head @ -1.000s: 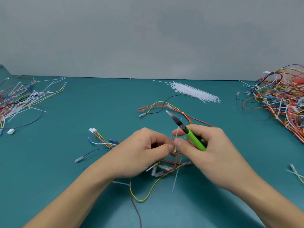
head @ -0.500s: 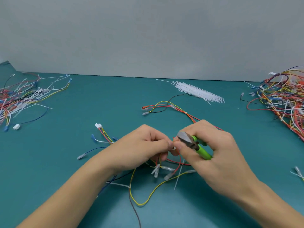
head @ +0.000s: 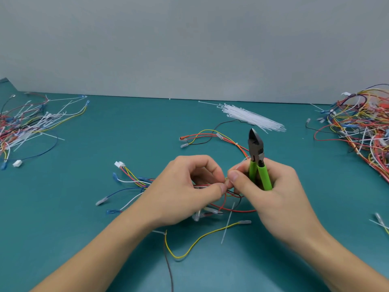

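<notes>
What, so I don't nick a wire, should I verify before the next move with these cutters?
1. Left hand pinches the wire bundle steady: ok.
2. Right hand grips the cutters by the green handles: ok.
3. Jaws brought to the bundle: not ok; they point up, away from it.
4. Bundle cinched tight: cannot tell; the hands hide the spot.
5. Spare cable ties within reach: probably ok; the pile lies just beyond the hands.
</notes>
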Available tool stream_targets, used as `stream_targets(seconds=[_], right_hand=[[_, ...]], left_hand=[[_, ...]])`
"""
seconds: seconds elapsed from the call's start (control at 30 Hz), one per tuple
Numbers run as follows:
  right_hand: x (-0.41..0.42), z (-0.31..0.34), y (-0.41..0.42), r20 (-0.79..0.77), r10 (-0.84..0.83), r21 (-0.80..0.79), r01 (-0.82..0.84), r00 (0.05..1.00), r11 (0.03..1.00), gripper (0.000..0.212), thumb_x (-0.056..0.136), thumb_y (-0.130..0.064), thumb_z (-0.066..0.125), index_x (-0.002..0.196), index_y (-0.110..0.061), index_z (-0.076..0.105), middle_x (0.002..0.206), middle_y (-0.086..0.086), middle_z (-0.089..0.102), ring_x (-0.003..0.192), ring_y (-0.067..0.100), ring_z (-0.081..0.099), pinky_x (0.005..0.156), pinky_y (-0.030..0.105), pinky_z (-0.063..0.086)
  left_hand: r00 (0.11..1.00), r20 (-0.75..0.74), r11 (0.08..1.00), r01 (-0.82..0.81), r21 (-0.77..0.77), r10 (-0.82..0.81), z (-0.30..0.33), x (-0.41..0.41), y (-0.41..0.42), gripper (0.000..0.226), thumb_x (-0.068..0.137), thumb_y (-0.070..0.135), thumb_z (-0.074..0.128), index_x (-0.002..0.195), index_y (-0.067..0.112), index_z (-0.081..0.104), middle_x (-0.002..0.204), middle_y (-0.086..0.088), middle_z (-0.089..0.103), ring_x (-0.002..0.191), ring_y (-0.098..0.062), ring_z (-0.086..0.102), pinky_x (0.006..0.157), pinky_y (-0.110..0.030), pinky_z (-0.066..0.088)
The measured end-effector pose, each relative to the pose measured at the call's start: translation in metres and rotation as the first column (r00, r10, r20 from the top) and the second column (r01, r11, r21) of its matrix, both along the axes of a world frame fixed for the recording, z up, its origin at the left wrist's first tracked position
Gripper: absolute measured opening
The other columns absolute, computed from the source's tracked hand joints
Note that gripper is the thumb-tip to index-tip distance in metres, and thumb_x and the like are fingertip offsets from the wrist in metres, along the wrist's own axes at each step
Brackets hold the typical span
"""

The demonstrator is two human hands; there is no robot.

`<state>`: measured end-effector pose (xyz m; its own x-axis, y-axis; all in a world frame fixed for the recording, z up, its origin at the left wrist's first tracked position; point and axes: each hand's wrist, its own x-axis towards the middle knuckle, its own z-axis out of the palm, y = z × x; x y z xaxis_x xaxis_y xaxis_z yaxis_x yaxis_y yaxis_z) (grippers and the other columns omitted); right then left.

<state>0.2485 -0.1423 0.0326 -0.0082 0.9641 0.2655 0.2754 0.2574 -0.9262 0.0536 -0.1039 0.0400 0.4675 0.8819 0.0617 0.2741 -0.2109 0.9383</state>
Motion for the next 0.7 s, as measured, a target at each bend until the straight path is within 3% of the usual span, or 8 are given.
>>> stream_targets(seconds=[0.1, 0.2, 0.4, 0.53, 0.7], right_hand=[[-0.003, 0.000, -0.003, -0.008, -0.023, -0.007, 0.023, 1.000, 1.000, 0.015, 0.094, -0.016, 0.073, 0.080, -0.020, 0.074, 0.077, -0.004, 0.074, 0.069, 0.009, 0.065, 0.066, 0.015, 0.050], [-0.006, 0.001, -0.006, -0.020, -0.037, -0.001, 0.037, 0.999, 0.999, 0.014, 0.094, -0.014, 0.073, 0.080, -0.017, 0.074, 0.077, -0.004, 0.075, 0.069, 0.006, 0.067, 0.067, 0.011, 0.048], [-0.011, 0.001, -0.010, 0.007, -0.069, 0.021, 0.069, 0.998, 0.997, 0.014, 0.093, -0.013, 0.073, 0.080, -0.018, 0.073, 0.076, -0.008, 0.074, 0.070, 0.009, 0.067, 0.065, 0.011, 0.048], [-0.012, -0.001, -0.011, 0.003, -0.067, 0.002, 0.066, 0.998, 0.998, 0.013, 0.094, -0.015, 0.073, 0.082, -0.021, 0.073, 0.076, -0.006, 0.074, 0.071, 0.013, 0.067, 0.066, 0.018, 0.052], [-0.011, -0.001, -0.011, 0.032, -0.079, 0.015, 0.079, 0.996, 0.997, 0.012, 0.093, -0.016, 0.074, 0.083, -0.022, 0.073, 0.079, -0.007, 0.075, 0.075, 0.016, 0.068, 0.068, 0.021, 0.053]], left_hand=[[0.999, 0.039, 0.998, -0.015, -0.056, 0.018, 0.000, 0.002, -0.002, 0.014, 0.079, 0.031, 0.079, 0.086, 0.021, 0.071, 0.082, 0.000, 0.079, 0.074, -0.012, 0.069, 0.069, -0.022, 0.053], [0.996, 0.058, 0.994, -0.066, -0.086, 0.072, -0.002, 0.005, -0.003, 0.014, 0.077, 0.027, 0.079, 0.085, 0.019, 0.070, 0.077, -0.002, 0.078, 0.069, -0.013, 0.064, 0.067, -0.024, 0.051], [0.995, -0.020, 0.993, -0.098, -0.059, 0.096, -0.004, 0.008, -0.005, 0.013, 0.075, 0.032, 0.071, 0.083, 0.024, 0.064, 0.066, 0.006, 0.068, 0.060, -0.014, 0.055, 0.056, -0.024, 0.044], [0.993, -0.059, 0.993, -0.104, -0.053, 0.101, -0.003, 0.009, -0.006, 0.029, 0.063, 0.048, 0.063, 0.082, 0.025, 0.063, 0.064, 0.006, 0.066, 0.057, -0.011, 0.053, 0.055, -0.021, 0.042], [0.992, -0.076, 0.992, -0.106, -0.074, 0.101, -0.003, 0.008, -0.005, 0.033, 0.062, 0.052, 0.061, 0.082, 0.026, 0.062, 0.065, 0.001, 0.065, 0.059, -0.011, 0.051, 0.059, -0.025, 0.042]])
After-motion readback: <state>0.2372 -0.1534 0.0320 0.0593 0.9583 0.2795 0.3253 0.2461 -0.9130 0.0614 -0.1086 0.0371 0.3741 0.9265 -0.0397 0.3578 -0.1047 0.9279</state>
